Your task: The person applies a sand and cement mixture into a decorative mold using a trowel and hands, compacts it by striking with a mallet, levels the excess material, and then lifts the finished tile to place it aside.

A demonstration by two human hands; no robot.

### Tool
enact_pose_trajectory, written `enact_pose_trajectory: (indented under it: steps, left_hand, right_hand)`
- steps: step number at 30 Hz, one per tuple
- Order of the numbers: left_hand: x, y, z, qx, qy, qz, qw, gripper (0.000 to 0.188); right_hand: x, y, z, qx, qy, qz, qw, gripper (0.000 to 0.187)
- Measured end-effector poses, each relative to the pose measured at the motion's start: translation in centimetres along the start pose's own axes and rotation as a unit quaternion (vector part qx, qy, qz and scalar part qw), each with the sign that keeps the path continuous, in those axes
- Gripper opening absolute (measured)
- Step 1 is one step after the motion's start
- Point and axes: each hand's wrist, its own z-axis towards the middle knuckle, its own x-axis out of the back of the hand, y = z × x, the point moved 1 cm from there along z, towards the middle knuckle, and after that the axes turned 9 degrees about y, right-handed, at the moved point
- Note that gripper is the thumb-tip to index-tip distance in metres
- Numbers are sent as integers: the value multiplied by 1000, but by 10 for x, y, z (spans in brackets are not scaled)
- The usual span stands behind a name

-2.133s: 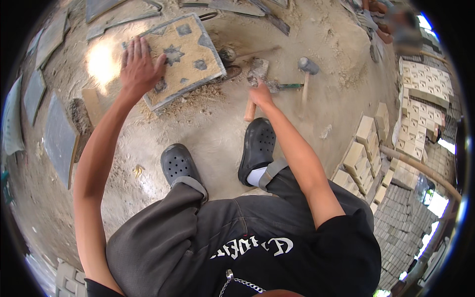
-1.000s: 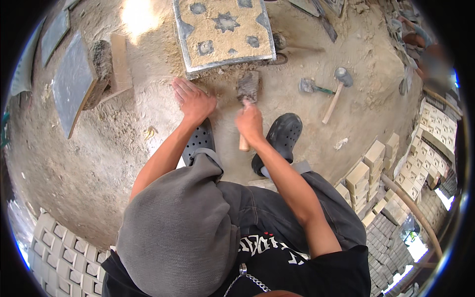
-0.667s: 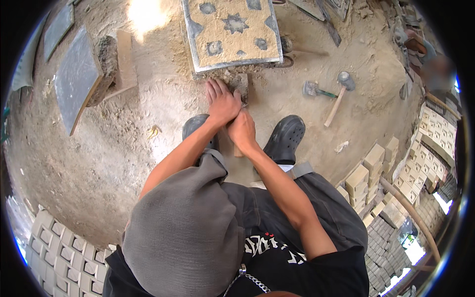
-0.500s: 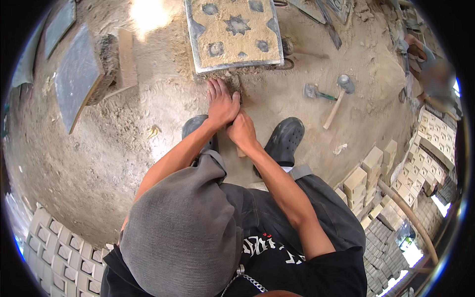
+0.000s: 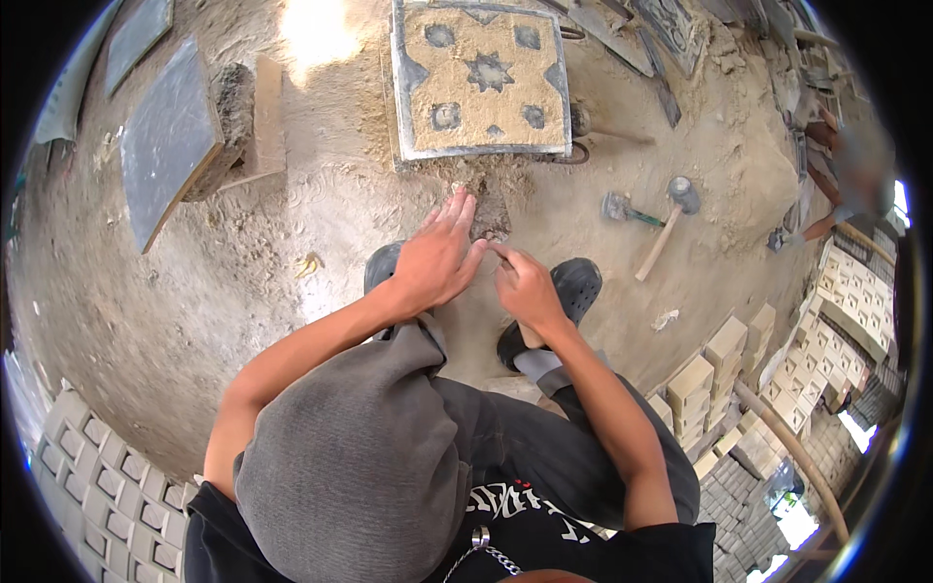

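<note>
Hands above sandy ground, near patterned tile mould [image 5: 481, 78].
Left hand [image 5: 434, 257] flat, fingers spread; right hand [image 5: 523, 284] loosely curled, grasping nothing visible.

Both hands, left hand [image 5: 432, 257] and right hand [image 5: 525, 285], meet above sandy ground just below a patterned square tile [image 5: 480, 78].

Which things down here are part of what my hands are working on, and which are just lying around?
In hand:
- left hand, flat by the dark tool head
- right hand, fingers pinched close beside it
- patterned square tile mould, just beyond the hands

Lying about:
- mallet and small hammer on the sand
- grey slab leaning at left
- stacked blocks at right
</note>
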Motion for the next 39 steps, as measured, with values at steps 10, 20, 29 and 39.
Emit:
enact_pose_trajectory:
  steps: [10, 20, 29, 39]
  left_hand:
    - [94, -65, 144, -81, 360, -71, 927, 44]
    - [101, -123, 217, -139, 356, 35, 923, 55]
    - [115, -81, 187, -132, 268, 261, 918, 64]
    - [114, -64, 201, -99, 154, 446, 876, 69]
  right_hand:
    - [62, -89, 110, 143, 50, -109, 982, 38]
    - [30, -162, 194, 170, 26, -389, 905, 22]
    - [61, -132, 184, 116, 116, -343, 925, 34]
    - [88, 40, 109, -195, 286, -135, 928, 53]
